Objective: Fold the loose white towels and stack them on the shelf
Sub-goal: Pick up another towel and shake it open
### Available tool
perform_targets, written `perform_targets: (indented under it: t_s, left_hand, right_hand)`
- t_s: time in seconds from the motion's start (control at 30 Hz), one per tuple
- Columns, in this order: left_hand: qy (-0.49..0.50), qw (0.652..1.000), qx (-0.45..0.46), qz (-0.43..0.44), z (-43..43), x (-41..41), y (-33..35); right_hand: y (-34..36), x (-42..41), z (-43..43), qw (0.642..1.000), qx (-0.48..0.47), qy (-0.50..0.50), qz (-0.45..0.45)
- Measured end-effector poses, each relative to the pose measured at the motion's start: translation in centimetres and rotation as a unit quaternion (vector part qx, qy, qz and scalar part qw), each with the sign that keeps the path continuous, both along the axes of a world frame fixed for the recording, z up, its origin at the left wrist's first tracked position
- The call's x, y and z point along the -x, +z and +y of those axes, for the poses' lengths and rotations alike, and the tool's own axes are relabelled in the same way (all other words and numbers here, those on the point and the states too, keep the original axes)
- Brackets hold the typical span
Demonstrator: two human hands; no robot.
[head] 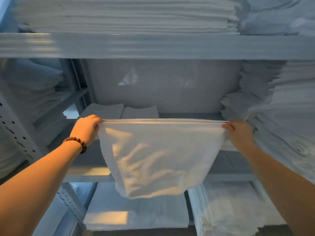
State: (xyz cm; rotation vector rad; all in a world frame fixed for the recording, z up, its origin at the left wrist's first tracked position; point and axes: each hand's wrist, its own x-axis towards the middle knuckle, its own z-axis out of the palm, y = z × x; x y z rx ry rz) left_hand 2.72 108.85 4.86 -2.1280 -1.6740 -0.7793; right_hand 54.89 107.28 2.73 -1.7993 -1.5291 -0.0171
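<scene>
While the white towel (156, 157) hangs stretched in the air before the middle shelf (187, 115), the work on it looks about half done. Its top edge shows several layers lying together, so I judge it already doubled at least once, with further folds and the placing not yet done. The left hand (87, 128), a bead bracelet (76, 142) on its wrist, has its fingers curled round the left top corner. The right hand (238, 133) pinches the right top corner, close against the tall stack of towels (276, 108) on the right. Much of the wider task seems finished: folded linen fills the upper shelf (127, 16), more lies on the lower shelf (136, 210), and two low folded piles (105, 110) sit side by side at the back left of the middle shelf. Whether loose towels wait elsewhere cannot be told. Open room lies in the middle of that shelf, between the low piles and the tall stack. The upper shelf beam (153, 46) bounds it overhead, and the tall stack's ragged edges jut toward the right hand, so that side is the tight one.
</scene>
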Motion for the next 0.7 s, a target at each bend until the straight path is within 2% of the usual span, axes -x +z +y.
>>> perform_targets:
  t_s: [0.07, 0.13, 0.2, 0.3, 0.4, 0.5, 0.6, 0.63, 0.7]
  left_hand:
    - [-0.022, 0.999, 0.016, 0.03, 0.4, -1.1, -0.4]
    - [-0.031, 0.999, -0.022, 0.021, 1.0, -1.8, -0.6]
    - [-0.019, 1.0, -0.02, -0.002, 1.5, -2.3, -0.8]
    - [-0.031, 0.999, 0.029, 0.017, 1.7, -3.1, -1.5]
    - [-0.016, 1.0, -0.005, -0.005, 1.8, -3.2, -2.3]
    - [-0.028, 0.999, 0.033, 0.026, 1.7, -3.3, -2.8]
    - [-0.004, 1.0, -0.019, -0.004, 1.8, -3.1, -2.5]
    - [0.005, 1.0, -0.009, -0.014, 1.6, -3.2, -2.6]
    - [0.002, 0.997, 0.071, 0.006, 1.2, -3.5, -3.8]
  right_hand:
    - [-0.4, -0.9, -0.5, 0.998, 0.047, 0.005, -0.034]
    - [-0.1, -1.7, -0.9, 0.998, 0.012, -0.016, -0.057]
    - [-0.1, -2.3, -1.1, 0.997, -0.013, -0.029, -0.064]
    - [-0.8, -2.6, -1.2, 0.992, 0.091, -0.025, -0.081]
    - [-1.1, -3.0, -1.2, 0.993, 0.081, -0.04, -0.082]
    - [-1.2, -3.1, -1.2, 0.983, 0.131, -0.006, -0.132]
    - [-0.5, -2.8, -0.9, 0.995, 0.026, -0.032, -0.093]
    - [-0.6, -2.7, -0.8, 0.996, 0.015, -0.043, -0.081]
    - [-1.9, -2.3, -0.8, 0.988, 0.121, -0.03, -0.096]
